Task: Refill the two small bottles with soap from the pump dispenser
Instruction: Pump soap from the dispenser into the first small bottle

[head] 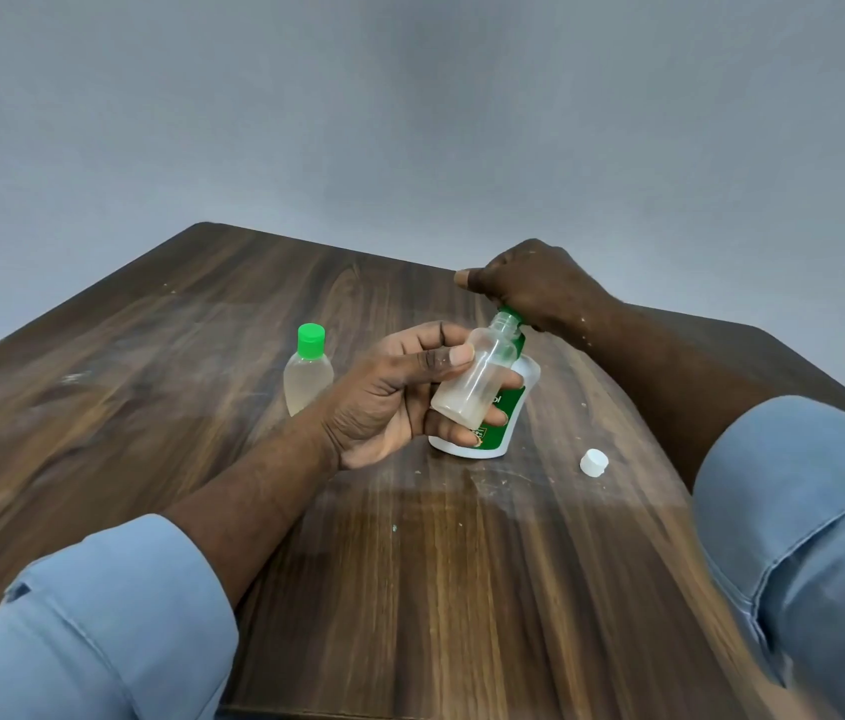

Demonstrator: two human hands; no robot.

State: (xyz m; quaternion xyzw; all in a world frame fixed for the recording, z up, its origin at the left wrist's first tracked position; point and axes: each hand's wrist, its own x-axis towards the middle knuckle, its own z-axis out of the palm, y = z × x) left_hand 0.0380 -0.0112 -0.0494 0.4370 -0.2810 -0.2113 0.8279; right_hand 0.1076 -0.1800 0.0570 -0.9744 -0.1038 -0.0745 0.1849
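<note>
My left hand (399,392) grips a small clear uncapped bottle (477,376), tilted so its open neck sits under the green pump nozzle. A little whitish soap lies in its lower end. Behind it stands the white and green pump dispenser (511,407), mostly hidden by the bottle and my fingers. My right hand (529,283) rests on top of the pump head and covers it. The second small bottle (307,374), clear with a green cap, stands upright on the table to the left. A white cap (594,462) lies on the table to the right.
The wooden table (202,356) has small white specks and smears near the dispenser. Its far edge runs just behind my right hand. A plain grey wall fills the background. Rolled blue sleeves cover both my forearms near the camera.
</note>
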